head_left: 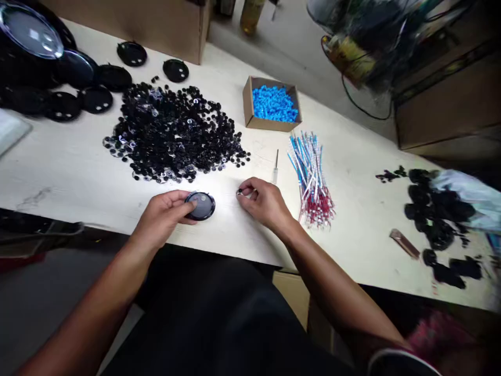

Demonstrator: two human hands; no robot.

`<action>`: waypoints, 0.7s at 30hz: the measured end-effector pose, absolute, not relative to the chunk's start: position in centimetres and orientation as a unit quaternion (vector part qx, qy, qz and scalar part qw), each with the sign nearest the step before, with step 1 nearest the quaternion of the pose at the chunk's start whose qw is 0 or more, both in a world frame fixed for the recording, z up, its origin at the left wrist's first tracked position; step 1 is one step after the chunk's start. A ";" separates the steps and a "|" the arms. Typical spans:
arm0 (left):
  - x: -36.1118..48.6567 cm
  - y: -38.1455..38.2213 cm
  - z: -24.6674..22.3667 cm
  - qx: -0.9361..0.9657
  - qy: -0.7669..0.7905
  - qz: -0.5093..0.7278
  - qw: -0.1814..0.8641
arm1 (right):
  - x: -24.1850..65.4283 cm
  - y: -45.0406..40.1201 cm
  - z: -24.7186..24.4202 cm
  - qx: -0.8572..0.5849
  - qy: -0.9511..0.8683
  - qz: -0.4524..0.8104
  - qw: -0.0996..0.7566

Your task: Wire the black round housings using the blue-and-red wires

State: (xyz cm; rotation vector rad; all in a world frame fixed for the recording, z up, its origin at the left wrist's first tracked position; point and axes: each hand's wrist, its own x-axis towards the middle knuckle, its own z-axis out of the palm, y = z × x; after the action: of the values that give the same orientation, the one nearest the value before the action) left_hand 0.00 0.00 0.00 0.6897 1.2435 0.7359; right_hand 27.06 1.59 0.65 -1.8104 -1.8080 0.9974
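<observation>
Between the thumb and fingers of my left hand (166, 211) is a round black disc-shaped cover (204, 207) with a shiny rim, held just above the table's front part. My right hand (264, 202), a short way to the right, pinches a small black round piece (239, 192) at its fingertips; most of that piece is hidden. Beyond both hands spreads a big heap of small black round parts (176, 136). A small screwdriver (275, 169) with a clear handle lies just past my right hand. Beside it rests a bundle of blue, white and red wires (311, 177).
A small cardboard box (270, 125) holds blue pieces (274, 103). More black round covers (97, 99) are piled at the left. At the right lie black parts (438, 209), a plastic bag (469, 190) and a brownish metal block (404, 244). A large carton (136, 23) stands behind.
</observation>
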 end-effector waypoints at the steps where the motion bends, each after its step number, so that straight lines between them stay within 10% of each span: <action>1: -0.1 0.0 0.0 0.308 0.561 0.331 0.694 | 27.0 1.5 0.5 -0.650 -0.641 0.354 0.205; 21: 1.4 0.7 0.1 0.332 0.518 0.370 0.696 | 21.9 -0.3 3.1 -0.593 -0.389 0.564 0.422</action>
State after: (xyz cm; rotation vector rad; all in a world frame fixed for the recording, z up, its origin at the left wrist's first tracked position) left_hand 1.44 0.70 0.13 0.7417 1.1555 0.8261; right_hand 21.90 -0.30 3.09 -1.4849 -0.9741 1.4131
